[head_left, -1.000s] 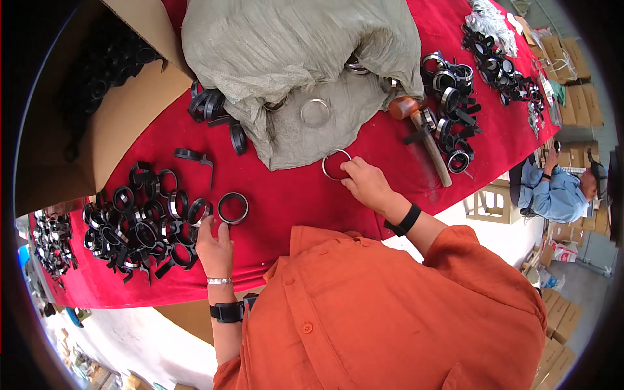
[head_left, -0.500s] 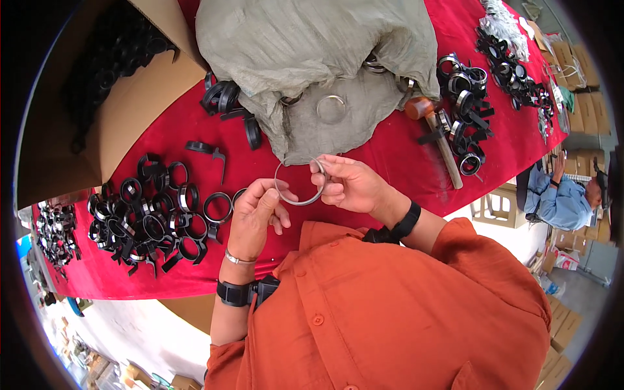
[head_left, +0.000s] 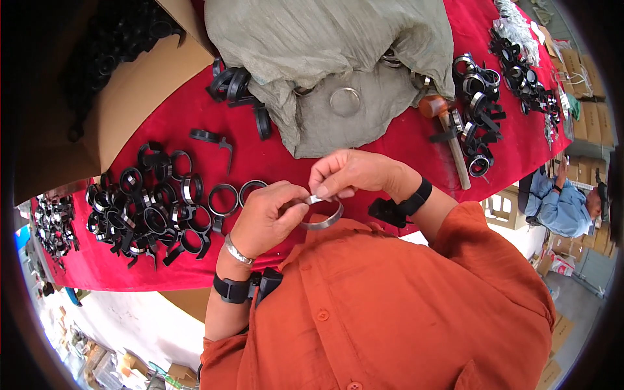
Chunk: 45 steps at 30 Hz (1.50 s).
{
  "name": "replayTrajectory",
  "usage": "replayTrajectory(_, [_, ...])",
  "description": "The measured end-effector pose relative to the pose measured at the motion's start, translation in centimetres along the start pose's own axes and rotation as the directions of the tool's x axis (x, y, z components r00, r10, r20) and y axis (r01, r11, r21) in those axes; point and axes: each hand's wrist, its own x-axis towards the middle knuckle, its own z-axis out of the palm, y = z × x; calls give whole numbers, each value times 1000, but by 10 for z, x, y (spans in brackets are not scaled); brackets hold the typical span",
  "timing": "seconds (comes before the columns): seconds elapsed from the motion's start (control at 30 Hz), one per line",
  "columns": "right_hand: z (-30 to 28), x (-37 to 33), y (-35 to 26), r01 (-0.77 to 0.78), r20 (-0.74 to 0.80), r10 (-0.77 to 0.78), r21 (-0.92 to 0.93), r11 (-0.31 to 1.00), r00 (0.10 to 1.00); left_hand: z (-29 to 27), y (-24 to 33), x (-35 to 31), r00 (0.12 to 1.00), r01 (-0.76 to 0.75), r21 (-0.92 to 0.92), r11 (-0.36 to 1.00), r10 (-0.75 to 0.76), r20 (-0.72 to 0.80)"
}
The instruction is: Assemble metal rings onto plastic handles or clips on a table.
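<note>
Left hand (head_left: 268,218) and right hand (head_left: 348,174) grips both clamped on 1 metal ring (head_left: 323,218)

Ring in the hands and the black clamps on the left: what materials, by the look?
Ring: likely metal, bare silver-grey, thin band with a bright glint, pinched by left hand and right hand. Black clamps: probably plastic, possibly coated metal; uniform black with a soft sheen, some lined silver inside.

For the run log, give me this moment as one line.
left hand: grips metal ring | right hand: pinches same ring | beside: black clamp rings on red cloth
</note>
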Motion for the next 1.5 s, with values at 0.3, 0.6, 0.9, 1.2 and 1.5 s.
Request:
replayTrajectory(0.3, [-8, -21, 21, -33, -245, 21, -43, 999, 969, -20, -91, 28, 790, 308, -364, 879, -450, -417])
replayTrajectory(0.6, [-4, -18, 24, 86, -472, -111, -74, 994, 875, -44, -161, 53, 412, 788, 131, 601, -358, -838])
replayTrajectory(0.9, [19, 9, -7, 311, -221, -794, -835, 454, 566, -25, -54, 8, 804, 189, -695, 694, -515, -296])
replayTrajectory(1.2, [56, 20, -8, 270, 47, -850, -956, 113, 525, 28, -20, -18, 867, 119, -662, 740, -402, -294])
replayTrajectory(1.5, [72, 13, -6, 272, 103, -832, -960, 60, 546, 38, -14, -37, 870, -35, -642, 766, -293, -397])
